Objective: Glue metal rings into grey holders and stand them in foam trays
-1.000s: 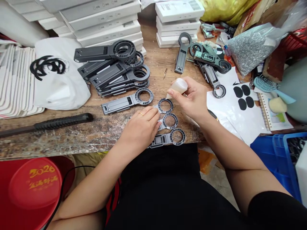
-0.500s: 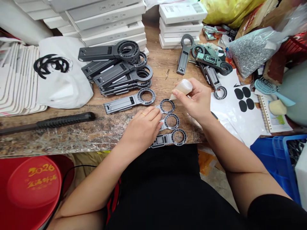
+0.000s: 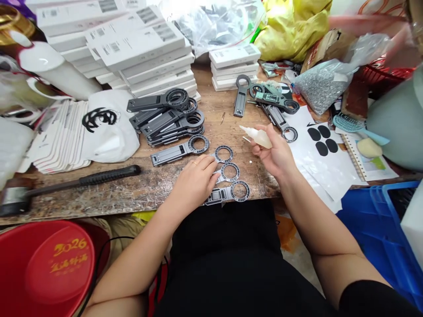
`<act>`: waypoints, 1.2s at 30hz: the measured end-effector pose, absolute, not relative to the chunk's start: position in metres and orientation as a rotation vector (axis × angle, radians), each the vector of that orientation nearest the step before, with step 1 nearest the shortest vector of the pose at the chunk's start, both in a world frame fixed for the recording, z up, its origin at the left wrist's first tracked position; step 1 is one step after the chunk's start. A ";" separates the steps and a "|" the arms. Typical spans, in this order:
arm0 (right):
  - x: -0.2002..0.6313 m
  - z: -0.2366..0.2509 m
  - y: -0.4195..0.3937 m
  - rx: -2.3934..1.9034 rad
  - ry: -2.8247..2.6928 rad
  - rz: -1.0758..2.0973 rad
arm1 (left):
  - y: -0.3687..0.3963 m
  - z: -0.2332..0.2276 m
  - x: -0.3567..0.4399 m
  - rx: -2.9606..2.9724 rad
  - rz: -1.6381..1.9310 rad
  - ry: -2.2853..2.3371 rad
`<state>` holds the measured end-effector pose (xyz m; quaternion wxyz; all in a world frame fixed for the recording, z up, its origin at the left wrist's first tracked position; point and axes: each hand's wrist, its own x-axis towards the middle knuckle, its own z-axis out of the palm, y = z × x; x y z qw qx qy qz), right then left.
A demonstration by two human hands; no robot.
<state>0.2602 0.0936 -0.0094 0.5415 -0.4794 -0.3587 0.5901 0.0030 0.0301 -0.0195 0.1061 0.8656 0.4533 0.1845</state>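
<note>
A person sits at a cluttered wooden workbench (image 3: 228, 112). Their right hand (image 3: 276, 154) is closed around a small translucent glue bottle (image 3: 259, 137), its nozzle pointing toward ten o'clock, lifted clear of the parts. Their left hand (image 3: 194, 182) lies flat, fingers together, pressing on three grey ring-ended plastic parts (image 3: 228, 172) near the bench edge. At eleven o'clock from that hand sits a stack of similar grey parts (image 3: 170, 115); at nine o'clock lies a black-handled mallet (image 3: 82, 181).
</note>
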 end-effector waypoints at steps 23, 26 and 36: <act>0.180 -0.044 0.181 -1.109 -1.441 1.262 | 0.040 0.031 0.048 2.562 0.696 1.180; 0.184 -0.034 0.179 -1.141 -1.462 1.211 | 0.039 0.042 0.064 2.551 0.741 1.143; 0.349 0.008 -0.027 -1.301 -1.337 0.490 | 0.028 0.090 0.206 2.041 0.740 0.653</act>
